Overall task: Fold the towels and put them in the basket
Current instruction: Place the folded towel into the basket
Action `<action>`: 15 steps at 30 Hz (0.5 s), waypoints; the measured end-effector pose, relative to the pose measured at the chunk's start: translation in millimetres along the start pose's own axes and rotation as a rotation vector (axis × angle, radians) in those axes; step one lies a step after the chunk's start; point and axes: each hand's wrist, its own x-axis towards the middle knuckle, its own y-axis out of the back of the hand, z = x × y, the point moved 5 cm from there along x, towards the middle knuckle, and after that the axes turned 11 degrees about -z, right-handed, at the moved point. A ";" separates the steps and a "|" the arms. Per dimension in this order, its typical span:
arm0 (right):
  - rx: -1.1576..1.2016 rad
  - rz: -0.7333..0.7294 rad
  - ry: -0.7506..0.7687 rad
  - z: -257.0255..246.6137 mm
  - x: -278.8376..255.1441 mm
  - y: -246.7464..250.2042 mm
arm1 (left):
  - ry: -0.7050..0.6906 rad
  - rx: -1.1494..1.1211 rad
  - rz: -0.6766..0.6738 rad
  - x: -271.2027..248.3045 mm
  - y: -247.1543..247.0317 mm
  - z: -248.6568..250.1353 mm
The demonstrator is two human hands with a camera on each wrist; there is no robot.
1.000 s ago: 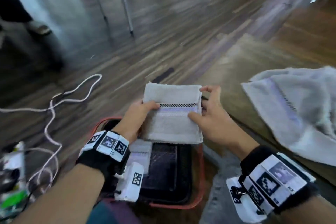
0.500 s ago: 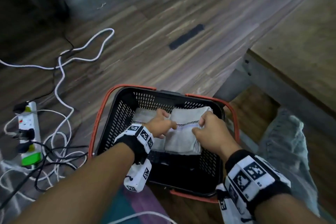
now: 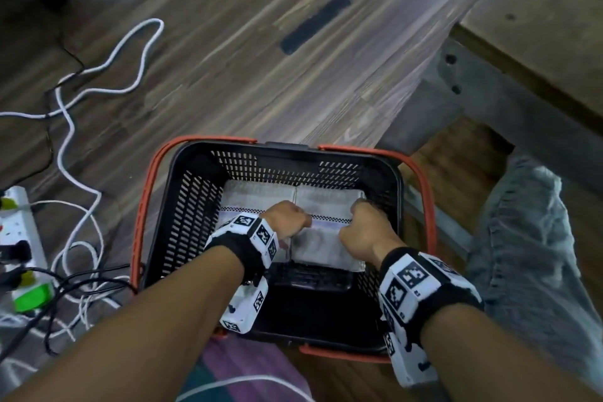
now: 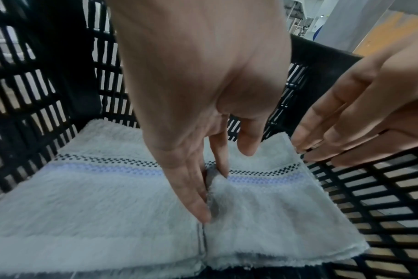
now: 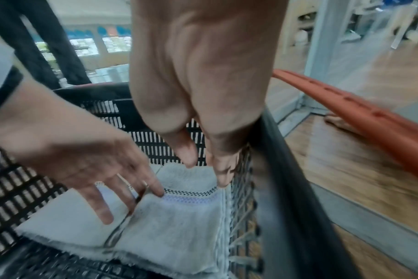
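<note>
A black mesh basket [image 3: 277,170] with orange handles stands on the floor. Two folded white towels with checked and lilac bands lie side by side on its bottom. The left towel [image 3: 251,197] [image 4: 95,198] lies alone. Both hands are down on the right towel [image 3: 326,251] [image 4: 263,207] [image 5: 179,226]. My left hand [image 3: 288,222] [image 4: 217,169] has straight fingers pushed into the seam between the towels, at that towel's left edge. My right hand [image 3: 362,225] [image 5: 203,166] points down, fingers straight, between the towel's right edge and the basket wall [image 5: 286,169].
A white power strip [image 3: 24,238] and tangled white and black cables [image 3: 98,75] lie on the wooden floor left of the basket. A table top [image 3: 538,26] and its grey leg [image 3: 424,114] stand to the right. My jeans knee [image 3: 528,238] is beside the basket.
Both hands have carried the folded towel from above the basket down to its bottom, beside the other towel. The grip has loosened to straight fingers. The head view has tilted down.
</note>
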 end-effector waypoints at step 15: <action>0.087 0.026 -0.012 -17.4 27.8 -4.3 | -0.074 0.382 0.161 5.9 9.3 25.9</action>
